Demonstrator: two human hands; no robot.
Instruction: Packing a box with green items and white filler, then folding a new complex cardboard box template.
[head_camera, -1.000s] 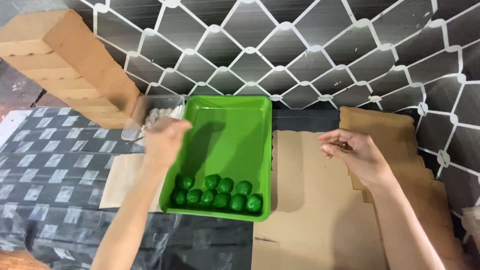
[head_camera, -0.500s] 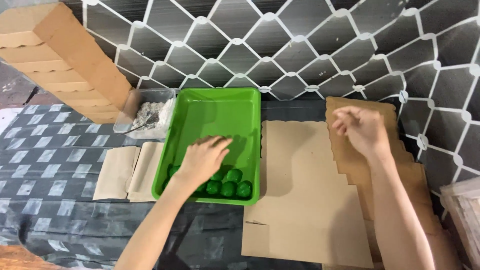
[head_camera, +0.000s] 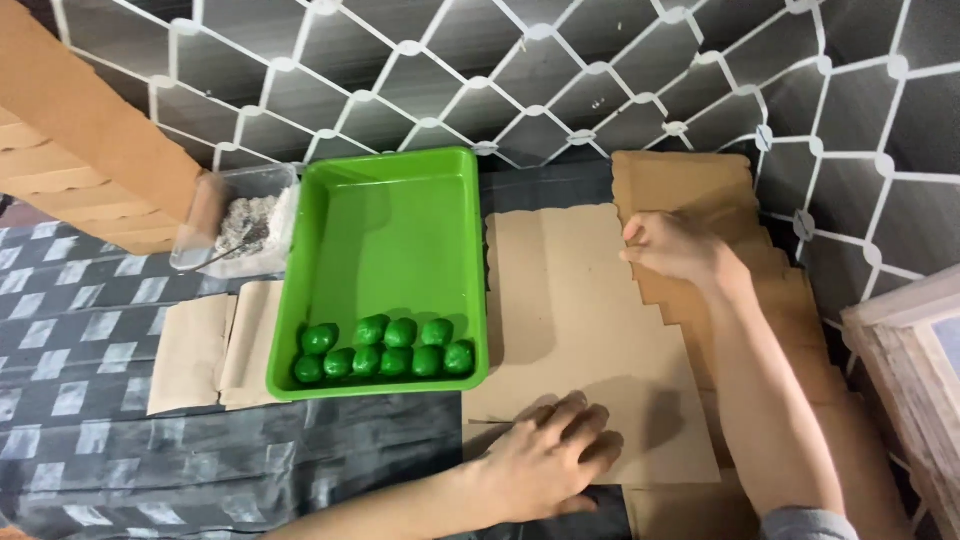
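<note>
The brown paper sheet (head_camera: 580, 330) lies flat on the table (head_camera: 90, 330), beside the green tray (head_camera: 400, 230) of green balls (head_camera: 385, 350). It is pinned by the left hand (head_camera: 545, 460), fingers spread; its far edge is pinched by the right hand (head_camera: 675, 245), keeping it steady.

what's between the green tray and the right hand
In the head view, only the bare top sheet of brown cardboard lies between the green tray and the right hand.

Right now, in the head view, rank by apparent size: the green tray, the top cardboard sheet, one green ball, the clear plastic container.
1. Top cardboard sheet
2. Green tray, though close to the sheet in apparent size
3. Clear plastic container
4. Green ball
</note>
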